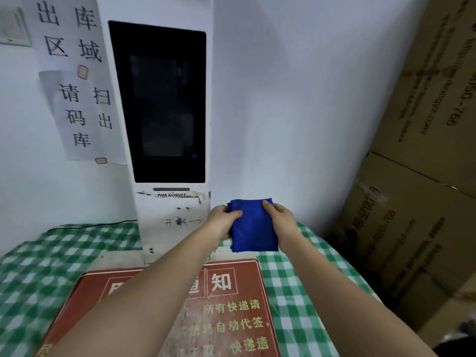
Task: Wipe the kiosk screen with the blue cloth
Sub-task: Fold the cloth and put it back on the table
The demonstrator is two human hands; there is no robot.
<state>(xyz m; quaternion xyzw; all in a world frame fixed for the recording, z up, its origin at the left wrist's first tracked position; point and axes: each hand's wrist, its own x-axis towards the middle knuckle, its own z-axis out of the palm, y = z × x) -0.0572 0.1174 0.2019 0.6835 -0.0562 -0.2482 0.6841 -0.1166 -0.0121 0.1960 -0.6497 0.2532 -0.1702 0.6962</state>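
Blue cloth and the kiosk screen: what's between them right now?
In the head view, only the kiosk's scuffed white front panel lies between the blue cloth and the kiosk screen.

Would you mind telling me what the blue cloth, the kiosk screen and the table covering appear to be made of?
Blue cloth: soft matte fabric, possibly microfibre; it folds and sags between the left hand and right hand.
Kiosk screen: glossy glass or plastic, showing faint reflections.
Table covering: green-and-white checked sheet, woven or plastic; unclear.
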